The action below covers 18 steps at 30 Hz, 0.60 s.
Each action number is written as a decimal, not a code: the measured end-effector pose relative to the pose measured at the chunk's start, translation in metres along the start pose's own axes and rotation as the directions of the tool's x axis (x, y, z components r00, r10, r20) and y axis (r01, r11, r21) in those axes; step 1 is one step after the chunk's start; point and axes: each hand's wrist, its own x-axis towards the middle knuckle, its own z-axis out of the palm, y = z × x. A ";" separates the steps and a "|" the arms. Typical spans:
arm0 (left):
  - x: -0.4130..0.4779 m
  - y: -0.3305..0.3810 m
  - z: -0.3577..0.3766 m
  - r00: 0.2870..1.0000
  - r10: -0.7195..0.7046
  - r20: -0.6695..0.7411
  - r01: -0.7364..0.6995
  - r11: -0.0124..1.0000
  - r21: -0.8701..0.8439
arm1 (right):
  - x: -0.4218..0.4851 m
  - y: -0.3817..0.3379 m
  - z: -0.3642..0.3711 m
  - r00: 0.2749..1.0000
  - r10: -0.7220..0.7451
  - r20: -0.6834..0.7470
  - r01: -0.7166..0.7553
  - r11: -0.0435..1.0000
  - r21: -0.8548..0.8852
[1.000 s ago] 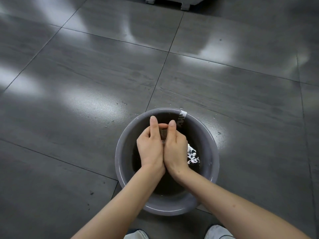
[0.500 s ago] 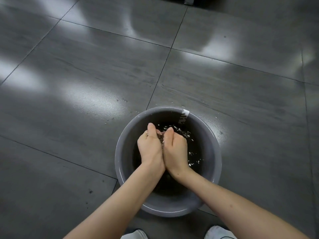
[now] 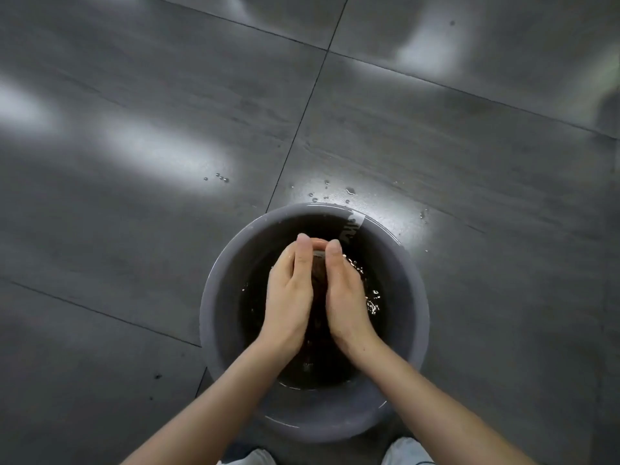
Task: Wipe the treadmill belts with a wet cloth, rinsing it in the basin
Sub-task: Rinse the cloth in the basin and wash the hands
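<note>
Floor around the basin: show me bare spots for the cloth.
Bare tile lies left and right of the basin; droplets lie past its far rim. Crowded: inside, left hand and right hand hold the cloth.

Indoor space, type unclear: large glossy grey floor tiles [image 3: 100,297].

Dim overall, soft glare patches on the floor [image 3: 151,146], edges smeared.

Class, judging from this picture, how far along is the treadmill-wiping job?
Done: the round grey plastic basin holds water, and droplets dot the grey floor tiles. In hand: left hand and right hand grip the dark cloth over it. Left: wiping; no treadmill shows.
</note>
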 end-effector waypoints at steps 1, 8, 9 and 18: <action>0.002 0.001 -0.003 1.000 0.022 0.009 -0.023 0.999 0.043 | -0.001 -0.006 -0.001 0.997 0.057 0.044 -0.058 0.998 0.024; -0.001 0.032 -0.019 0.902 -0.431 -0.032 0.432 0.898 0.078 | -0.009 -0.039 -0.013 0.942 0.315 0.117 -0.314 0.949 -0.032; -0.007 0.038 -0.023 0.854 -0.521 -0.003 0.519 0.851 0.080 | -0.011 -0.048 -0.018 0.932 0.340 0.127 -0.340 0.940 -0.023; -0.052 0.127 -0.025 0.677 -0.721 0.151 0.717 0.692 0.088 | -0.057 -0.135 -0.038 0.830 0.544 0.121 -0.555 0.791 0.257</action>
